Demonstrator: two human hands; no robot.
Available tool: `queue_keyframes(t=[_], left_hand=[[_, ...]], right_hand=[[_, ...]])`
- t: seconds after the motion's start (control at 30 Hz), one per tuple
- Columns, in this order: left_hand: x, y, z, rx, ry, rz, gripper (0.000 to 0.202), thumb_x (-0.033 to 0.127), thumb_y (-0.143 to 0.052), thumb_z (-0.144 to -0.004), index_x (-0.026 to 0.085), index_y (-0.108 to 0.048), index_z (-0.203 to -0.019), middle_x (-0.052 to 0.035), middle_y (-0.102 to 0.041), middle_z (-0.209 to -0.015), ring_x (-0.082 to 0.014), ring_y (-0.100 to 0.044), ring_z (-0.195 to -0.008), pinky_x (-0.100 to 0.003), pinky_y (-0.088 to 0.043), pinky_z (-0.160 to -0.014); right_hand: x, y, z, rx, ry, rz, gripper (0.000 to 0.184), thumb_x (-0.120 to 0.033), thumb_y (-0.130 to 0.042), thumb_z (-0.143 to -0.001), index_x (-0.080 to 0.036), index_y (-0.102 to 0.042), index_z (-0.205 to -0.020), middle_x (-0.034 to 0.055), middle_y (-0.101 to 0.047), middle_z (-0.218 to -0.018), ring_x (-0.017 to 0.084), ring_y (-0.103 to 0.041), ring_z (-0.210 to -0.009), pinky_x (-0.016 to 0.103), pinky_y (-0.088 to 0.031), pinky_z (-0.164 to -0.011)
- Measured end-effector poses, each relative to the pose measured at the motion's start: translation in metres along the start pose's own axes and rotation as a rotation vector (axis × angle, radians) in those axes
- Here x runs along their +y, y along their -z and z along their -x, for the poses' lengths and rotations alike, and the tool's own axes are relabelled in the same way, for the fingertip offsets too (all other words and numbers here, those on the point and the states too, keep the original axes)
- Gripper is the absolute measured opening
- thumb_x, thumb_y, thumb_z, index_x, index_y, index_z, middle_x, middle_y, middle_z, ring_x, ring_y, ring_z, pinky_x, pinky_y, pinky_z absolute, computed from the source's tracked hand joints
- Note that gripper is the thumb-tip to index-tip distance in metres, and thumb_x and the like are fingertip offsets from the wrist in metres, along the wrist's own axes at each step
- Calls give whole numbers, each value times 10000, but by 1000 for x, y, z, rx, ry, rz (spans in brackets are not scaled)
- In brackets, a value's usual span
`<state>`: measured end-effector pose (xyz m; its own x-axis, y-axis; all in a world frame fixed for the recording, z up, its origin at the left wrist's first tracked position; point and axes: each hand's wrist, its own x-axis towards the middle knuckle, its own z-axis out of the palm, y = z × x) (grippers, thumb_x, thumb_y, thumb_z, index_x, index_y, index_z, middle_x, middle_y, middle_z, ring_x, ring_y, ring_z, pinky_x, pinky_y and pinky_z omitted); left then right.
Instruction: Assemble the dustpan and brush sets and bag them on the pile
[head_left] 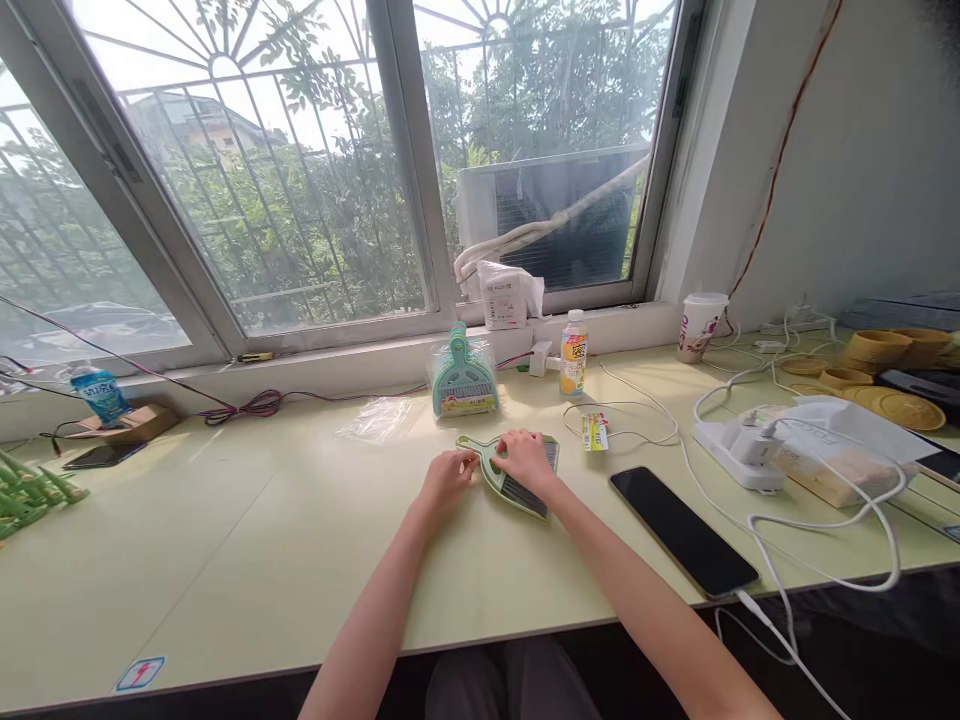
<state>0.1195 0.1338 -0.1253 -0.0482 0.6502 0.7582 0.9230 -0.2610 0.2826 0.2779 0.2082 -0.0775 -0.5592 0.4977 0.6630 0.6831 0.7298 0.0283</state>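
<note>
A small green dustpan with a dark-bristled brush [519, 492] lies on the table before me, its handle [471, 442] pointing left and its wide end right. My left hand [448, 474] is closed at the handle side, fingertips pinched against the dustpan's edge. Over the set's middle rests my right hand [526, 458], fingers curled and gripping it. Behind stands a stack of similar green dustpan sets [463, 385] in clear wrap. A printed card [595, 432] lies right of my hands, and a crumpled clear plastic bag [377, 418] lies to the left.
A drink bottle [574, 355] stands behind the card. Right of my arm lie a black phone [682, 530], white cables and a power strip [739, 455]. A lidded cup [701, 328] is near the wall. A blue pouch [101, 396] sits at far left.
</note>
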Motion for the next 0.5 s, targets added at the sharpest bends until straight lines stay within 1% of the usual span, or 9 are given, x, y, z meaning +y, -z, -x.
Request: queue_keyframes(t=[0.03,0.1,0.17,0.2,0.23,0.27,0.33,0.4,0.5], left_hand=[[-1,1,0,46,-27,-48,216,270,-443,-877,216,-651,-853,-20,-656,-823,-160,-592,-765,-252,-402,-669],[-5,2,0,151,-104,-146,204,238,-507,-844,224,-648,-990,-49,-637,-985,-188,-586,-909,-281,-430,-757],[-10,2,-1,232,-185,-234,367,169,-563,-791,233,-594,-1150,-79,-573,-1167,-225,-529,-1086,-337,-421,-880],[-13,2,-1,246,-218,-262,443,129,-577,-766,234,-566,-1196,-86,-543,-1223,-236,-495,-1146,-361,-404,-929],[-15,1,-2,233,-242,-279,478,90,-576,-747,234,-557,-1203,-85,-539,-1233,-235,-486,-1163,-372,-395,-952],[-18,0,-3,199,-257,-286,474,55,-561,-737,230,-566,-1177,-78,-560,-1202,-224,-504,-1141,-368,-400,-951],[-20,-1,-3,125,-274,-292,435,7,-522,-730,215,-586,-1107,-60,-617,-1085,-197,-559,-1049,-349,-424,-920],[-21,-2,-3,86,-285,-307,425,-6,-500,-735,207,-582,-1094,-48,-642,-1018,-188,-588,-984,-348,-434,-901],[-21,-2,-2,75,-308,-333,408,16,-495,-761,199,-563,-1119,-59,-637,-1068,-193,-590,-1003,-350,-442,-898]], right_hand=[[0,0,0,-8,-11,-25,130,-299,-569,-775,-188,-632,-802,67,-658,-934,223,-538,-971,361,-288,-860],[1,0,-1,-33,-22,-79,132,-317,-595,-763,-195,-633,-795,51,-660,-936,213,-547,-971,352,-294,-868],[1,0,-1,-69,-5,-137,148,-346,-619,-757,-203,-636,-792,34,-662,-933,206,-555,-972,342,-305,-870],[1,-1,-1,-89,16,-166,161,-364,-627,-757,-207,-637,-795,29,-663,-935,203,-559,-973,338,-310,-869],[0,-2,-1,-105,41,-193,174,-380,-630,-761,-210,-639,-800,25,-665,-939,200,-562,-975,334,-315,-868],[0,-3,0,-116,65,-214,185,-393,-629,-767,-212,-639,-804,23,-666,-942,197,-566,-976,332,-319,-867],[-1,-5,0,-123,93,-232,194,-406,-625,-778,-214,-638,-804,18,-670,-943,191,-570,-977,329,-323,-864],[-1,-6,0,-116,91,-225,195,-409,-621,-788,-216,-637,-793,11,-672,-937,186,-573,-980,326,-325,-859],[0,-5,0,-113,74,-205,188,-407,-619,-796,-220,-637,-787,5,-673,-950,182,-576,-982,315,-336,-852]])
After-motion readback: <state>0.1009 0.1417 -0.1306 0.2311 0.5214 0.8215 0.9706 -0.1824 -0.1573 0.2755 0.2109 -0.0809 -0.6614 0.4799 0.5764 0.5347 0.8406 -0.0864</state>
